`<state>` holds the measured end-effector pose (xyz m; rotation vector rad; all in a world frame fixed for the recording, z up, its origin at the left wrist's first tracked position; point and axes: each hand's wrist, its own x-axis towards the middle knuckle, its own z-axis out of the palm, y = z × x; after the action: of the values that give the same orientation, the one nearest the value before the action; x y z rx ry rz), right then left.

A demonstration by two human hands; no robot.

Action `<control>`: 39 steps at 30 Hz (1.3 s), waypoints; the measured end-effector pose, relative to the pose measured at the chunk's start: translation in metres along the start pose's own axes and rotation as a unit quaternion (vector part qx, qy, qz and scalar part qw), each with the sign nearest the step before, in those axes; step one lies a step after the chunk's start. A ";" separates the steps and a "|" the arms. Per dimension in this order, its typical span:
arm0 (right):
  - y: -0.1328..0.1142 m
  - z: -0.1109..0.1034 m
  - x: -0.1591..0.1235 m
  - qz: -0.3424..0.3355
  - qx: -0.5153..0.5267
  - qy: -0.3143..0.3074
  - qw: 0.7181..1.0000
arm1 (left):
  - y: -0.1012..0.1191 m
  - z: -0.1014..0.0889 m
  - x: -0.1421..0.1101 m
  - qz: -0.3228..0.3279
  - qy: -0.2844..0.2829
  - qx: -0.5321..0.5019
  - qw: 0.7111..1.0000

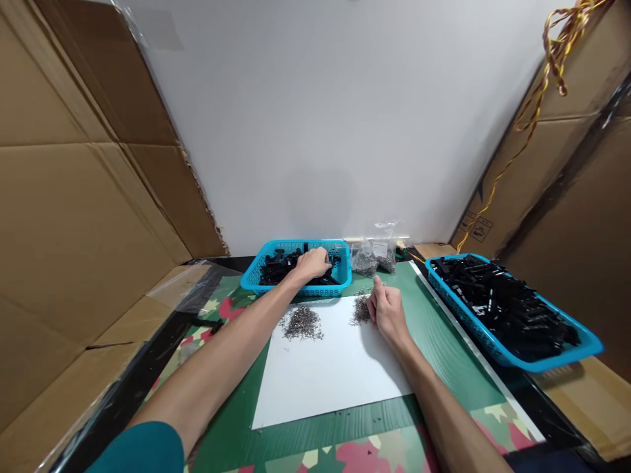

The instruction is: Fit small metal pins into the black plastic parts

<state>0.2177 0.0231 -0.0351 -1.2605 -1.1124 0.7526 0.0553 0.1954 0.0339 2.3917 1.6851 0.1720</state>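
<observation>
My left hand (314,263) reaches into the far blue basket (246,281), its fingers curled down among black plastic parts (279,268). The fingertips are partly hidden, so what they grip cannot be made out. Close to the right-hand pile of small metal pieces (361,310), my right hand (389,311) is closed with the thumb uppermost. Whatever its curled fingers hold is out of sight. Another pile of small, thin metal pieces (302,322) lies to the left on the white sheet (325,374).
A second blue basket (497,345), heaped with black parts, stands at the right. Clear plastic bags of metal pieces (377,256) lean near the back wall. A black part (214,324) lies left of the sheet. Cardboard walls (89,197) enclose the sides; twisted wires (535,118) hang at right.
</observation>
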 end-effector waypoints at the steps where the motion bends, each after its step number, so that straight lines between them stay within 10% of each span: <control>1: 0.000 -0.005 0.002 0.014 0.010 -0.019 1.000 | -0.001 -0.001 -0.001 0.004 0.005 -0.003 1.000; 6: -0.006 -0.021 0.003 0.014 -0.054 -0.172 0.984 | -0.012 -0.013 -0.006 -0.005 0.094 -0.116 0.989; 11: -0.016 -0.021 -0.006 -0.020 -0.188 -0.255 0.948 | -0.029 -0.030 -0.027 -0.036 0.157 -0.367 0.916; 18: -0.025 -0.016 -0.012 -0.043 -0.294 -0.270 0.916 | -0.049 -0.035 -0.110 0.057 0.053 -0.570 0.818; 25: -0.033 -0.017 -0.019 -0.036 -0.339 -0.293 0.893 | -0.039 0.006 -0.180 0.071 -0.030 -0.643 0.762; 35: -0.038 -0.014 -0.024 0.032 -0.048 -0.268 0.962 | -0.014 0.026 -0.209 -0.018 -0.147 -0.791 0.594; 39: -0.042 -0.005 -0.030 0.086 0.029 -0.249 0.964 | -0.013 0.031 -0.213 -0.012 -0.187 -0.759 0.624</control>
<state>0.2077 -0.0141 -0.0006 -1.1568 -1.3786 1.2723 -0.0228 -0.0041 0.0062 0.9270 0.6517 0.6838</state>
